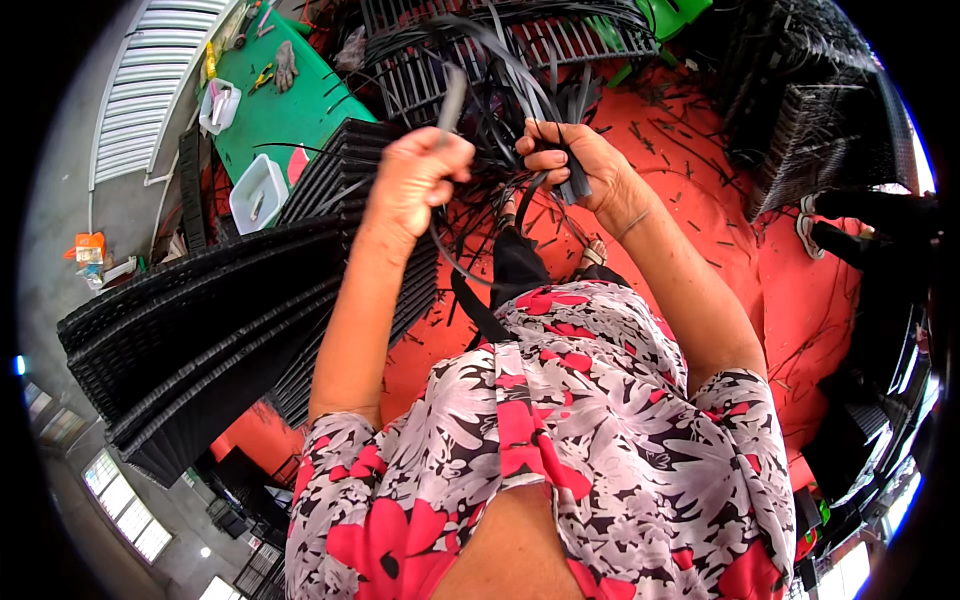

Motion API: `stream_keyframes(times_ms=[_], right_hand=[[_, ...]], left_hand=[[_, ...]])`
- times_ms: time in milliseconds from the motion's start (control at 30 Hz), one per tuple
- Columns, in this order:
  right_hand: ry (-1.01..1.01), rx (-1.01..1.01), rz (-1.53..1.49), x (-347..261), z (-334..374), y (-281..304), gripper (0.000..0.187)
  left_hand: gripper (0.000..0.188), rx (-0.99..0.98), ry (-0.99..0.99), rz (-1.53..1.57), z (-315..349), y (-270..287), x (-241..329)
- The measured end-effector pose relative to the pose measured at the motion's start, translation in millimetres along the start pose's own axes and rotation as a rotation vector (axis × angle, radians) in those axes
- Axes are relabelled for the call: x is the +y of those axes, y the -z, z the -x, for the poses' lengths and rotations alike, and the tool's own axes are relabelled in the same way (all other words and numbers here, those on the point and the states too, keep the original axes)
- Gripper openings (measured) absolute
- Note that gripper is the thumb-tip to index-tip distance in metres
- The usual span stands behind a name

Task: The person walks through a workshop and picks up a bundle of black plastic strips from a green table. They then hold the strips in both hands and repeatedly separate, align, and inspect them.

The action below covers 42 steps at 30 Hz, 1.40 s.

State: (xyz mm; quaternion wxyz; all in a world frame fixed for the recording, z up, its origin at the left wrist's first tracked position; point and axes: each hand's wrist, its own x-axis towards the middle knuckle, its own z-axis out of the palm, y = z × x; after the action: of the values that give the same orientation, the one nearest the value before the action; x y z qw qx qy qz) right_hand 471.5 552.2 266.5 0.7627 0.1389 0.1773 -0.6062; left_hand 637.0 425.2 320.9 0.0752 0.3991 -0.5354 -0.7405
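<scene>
My left hand (420,180) is raised in front of me with its fingers closed around a flat dark strip. The strip's grey, blurred end (453,98) sticks up above the fist, and a thin length curves down below it. Level with it on the right, my right hand (580,160) grips a bundle of flat dark grey plastic strips (530,92). Their cut ends show under the palm, while the long ends run up and away over a black slatted frame (415,85). The hands are apart from each other.
Stacked black woven panels (200,330) stand at my left. A green table (310,105) behind them bears pliers (262,78), a glove (286,65) and white plastic bins (258,195). Strip scraps litter the red floor (690,240). More woven pieces (800,140) and another person's feet (808,228) are at right.
</scene>
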Motion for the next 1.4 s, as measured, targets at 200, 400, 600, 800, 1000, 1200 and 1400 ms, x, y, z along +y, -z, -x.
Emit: stream_keyframes(times_ms=[200, 400, 600, 800, 1000, 1200, 1400], right_hand=[[-0.023, 0.027, 0.08, -10, -14, -7, 0.017], [0.001, -0.015, 0.005, -28, -27, -14, 0.013], [0.272, 0.16, 0.265, -62, -20, 18, 0.015], [0.223, 0.09, 0.6, -26, 7, 34, 0.028], [0.029, -0.046, 0.673, 14, 5, 10, 0.032], [-0.01, -0.146, 0.5, 36, 1, 6, 0.026], [-0.04, -0.14, 0.32, 36, 4, -5, 0.024]], left_hand=[[0.033, -0.332, 0.213, 0.043, 3, -27, -27], [0.025, -0.413, 0.349, 0.256, 6, -28, -15], [0.018, -0.345, 0.222, 0.575, -10, 24, 41], [0.014, -0.323, 0.157, 0.739, -24, 62, 85], [0.012, -0.26, 0.134, 0.715, -45, 75, 108], [0.013, -0.168, 0.103, 0.651, -52, 91, 127], [0.012, 0.006, -0.006, 0.409, -53, 88, 116]])
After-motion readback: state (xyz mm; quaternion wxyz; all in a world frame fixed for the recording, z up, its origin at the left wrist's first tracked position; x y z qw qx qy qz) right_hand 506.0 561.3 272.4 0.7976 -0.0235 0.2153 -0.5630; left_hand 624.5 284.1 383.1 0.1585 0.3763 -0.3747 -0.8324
